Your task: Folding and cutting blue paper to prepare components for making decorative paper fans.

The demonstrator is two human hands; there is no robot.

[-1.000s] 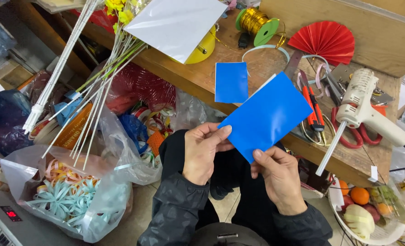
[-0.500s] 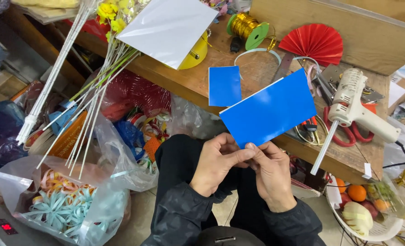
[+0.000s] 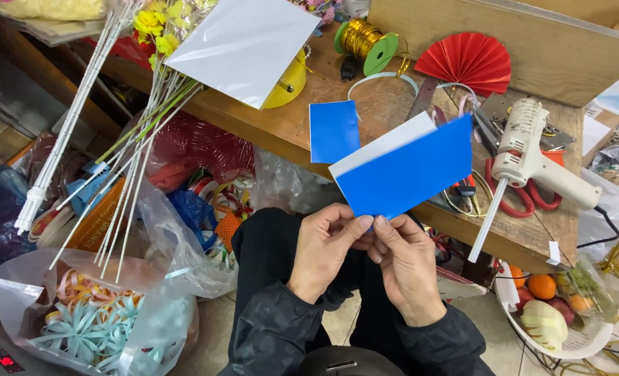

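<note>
Head view: left hand (image 3: pixel 325 249) and right hand (image 3: pixel 407 263) meet at the lower corner of a blue paper sheet (image 3: pixel 412 173), pinching it above the lap. Risk — a crooked crease or torn corner if fingertips slip.

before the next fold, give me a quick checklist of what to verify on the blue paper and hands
1. Both hands on the paper: left hand and right hand pinch the blue paper at its lower corner: ok.
2. Paper clear of the wooden bench: held in the air: ok.
3. White strip along the top edge visible: ok.
4. Crease sharpness: cannot tell.
5. Glue gun away from the hands: lies on the bench: ok.
</note>
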